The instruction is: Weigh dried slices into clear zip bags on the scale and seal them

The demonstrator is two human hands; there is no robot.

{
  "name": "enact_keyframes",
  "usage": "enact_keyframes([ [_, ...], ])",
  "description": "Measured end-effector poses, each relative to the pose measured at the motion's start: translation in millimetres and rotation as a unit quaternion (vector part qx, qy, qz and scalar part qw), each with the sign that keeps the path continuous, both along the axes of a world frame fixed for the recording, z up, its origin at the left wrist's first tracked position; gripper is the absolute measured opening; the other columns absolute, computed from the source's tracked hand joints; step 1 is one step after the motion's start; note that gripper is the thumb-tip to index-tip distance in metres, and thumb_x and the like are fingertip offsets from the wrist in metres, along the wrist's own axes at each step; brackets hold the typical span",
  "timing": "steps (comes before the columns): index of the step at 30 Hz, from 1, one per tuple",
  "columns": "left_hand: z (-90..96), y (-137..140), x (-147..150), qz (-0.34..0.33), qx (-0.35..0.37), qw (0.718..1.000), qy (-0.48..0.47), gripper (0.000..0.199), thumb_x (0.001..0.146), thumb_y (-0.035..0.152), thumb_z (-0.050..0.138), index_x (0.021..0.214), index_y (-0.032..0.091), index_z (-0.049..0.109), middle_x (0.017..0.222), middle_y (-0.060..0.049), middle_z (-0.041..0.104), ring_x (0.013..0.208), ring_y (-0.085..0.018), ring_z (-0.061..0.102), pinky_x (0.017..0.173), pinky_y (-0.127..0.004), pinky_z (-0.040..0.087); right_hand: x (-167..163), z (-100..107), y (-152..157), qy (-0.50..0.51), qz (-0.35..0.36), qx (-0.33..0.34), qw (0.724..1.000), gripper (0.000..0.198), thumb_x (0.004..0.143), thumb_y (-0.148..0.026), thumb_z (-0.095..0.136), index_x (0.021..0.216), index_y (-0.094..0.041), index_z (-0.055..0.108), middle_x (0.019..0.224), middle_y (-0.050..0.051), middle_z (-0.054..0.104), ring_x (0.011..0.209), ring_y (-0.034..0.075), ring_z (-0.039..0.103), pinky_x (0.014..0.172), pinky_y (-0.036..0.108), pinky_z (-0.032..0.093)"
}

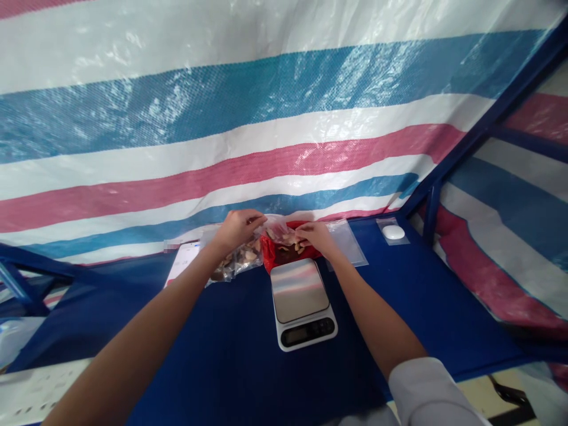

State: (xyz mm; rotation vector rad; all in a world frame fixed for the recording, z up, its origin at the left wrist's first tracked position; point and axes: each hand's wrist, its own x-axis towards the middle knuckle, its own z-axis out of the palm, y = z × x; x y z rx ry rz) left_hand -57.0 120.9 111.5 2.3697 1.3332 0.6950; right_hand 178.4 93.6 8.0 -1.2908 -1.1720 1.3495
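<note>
At the back of the table, my left hand (237,229) pinches the edge of a clear plastic bag (278,225). That bag lies over an open red plastic bag (269,254), which holds pale brown dried slices (299,247). My right hand (316,238) is at the red bag's right side with its fingers closed together by the slices; what they grip is too small to make out. Just in front of the red bag stands a white kitchen scale (302,305) with a bare metal plate and a dark display.
Left of the red bag lie clear bags of slices (247,255) and a white sheet or screen (183,260). To the right are a flat clear bag (348,242) and a small packet with a white oval object (393,232). Striped sheeting (266,130) and blue frame bars (457,148) enclose the blue table.
</note>
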Motion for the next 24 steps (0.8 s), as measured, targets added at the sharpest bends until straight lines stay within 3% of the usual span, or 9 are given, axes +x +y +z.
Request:
enact_keyframes([
  [8,-2.5,2.0,-8.8,0.029,0.013,0.998,-0.046,0.028,0.084,0.045,0.061,0.079,0.021,0.075,0.081,-0.007,0.077,0.071,-0.021,0.067,0.066,-0.03,0.047,6.5,-5.2,-2.3,0.065,-0.027,-0.012,0.997,0.011,0.069,-0.026,0.075,0.073,-0.016,0.074,0.065,0.003,0.073,0.054,0.014,0.069,0.062,0.026,0.061],
  [15,-8.2,1.4,-16.5,0.055,-0.054,0.996,-0.044,0.026,0.082,0.042,0.062,0.08,0.02,0.076,0.084,-0.008,0.079,0.076,-0.022,0.069,0.069,-0.031,0.05,8.5,-6.5,-3.0,0.087,-0.023,-0.006,0.996,0.019,0.068,-0.034,0.077,0.073,-0.016,0.075,0.067,0.004,0.073,0.059,0.014,0.069,0.061,0.024,0.06],
  [24,3.6,-0.5,-12.4,0.046,-0.018,0.994,-0.093,0.023,0.083,0.041,0.066,0.082,0.021,0.076,0.085,-0.006,0.078,0.076,-0.021,0.068,0.073,-0.031,0.051,-0.1,2.0,-4.2,0.07,0.002,-0.015,0.997,0.023,0.065,-0.037,0.083,0.074,-0.018,0.075,0.068,0.004,0.073,0.058,0.016,0.069,0.062,0.029,0.062],
])
